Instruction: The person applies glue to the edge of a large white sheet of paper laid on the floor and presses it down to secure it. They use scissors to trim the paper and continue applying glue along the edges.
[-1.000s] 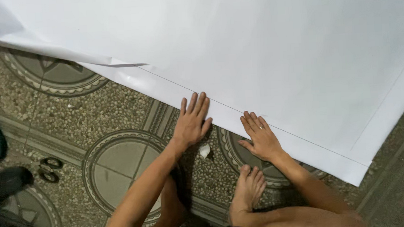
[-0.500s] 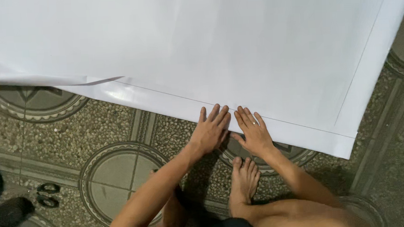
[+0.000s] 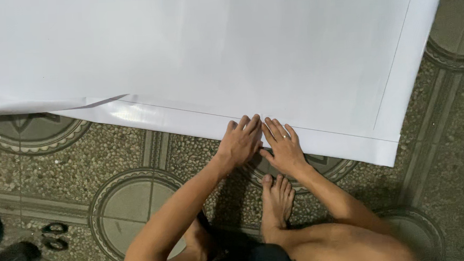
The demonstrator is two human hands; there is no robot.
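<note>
Fingers flat, spread, gripping nothing: left hand [image 3: 240, 142] and right hand [image 3: 281, 148] touch side by side, pressing near edge of white sheet [image 3: 212, 52] on patterned floor [image 3: 117, 152].

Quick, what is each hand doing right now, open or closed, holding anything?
Left hand: open, flat on the near edge of the white sheet, gripping nothing.
Right hand: open, flat on the same edge, beside the left.

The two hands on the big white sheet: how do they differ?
The right hand wears a ring on one finger; the left hand shows none. The left hand's fingers lie close together, the right hand's spread slightly. Both lie flat, palms down, side by side on the near edge of the white sheet, which lies on the patterned floor.
</note>
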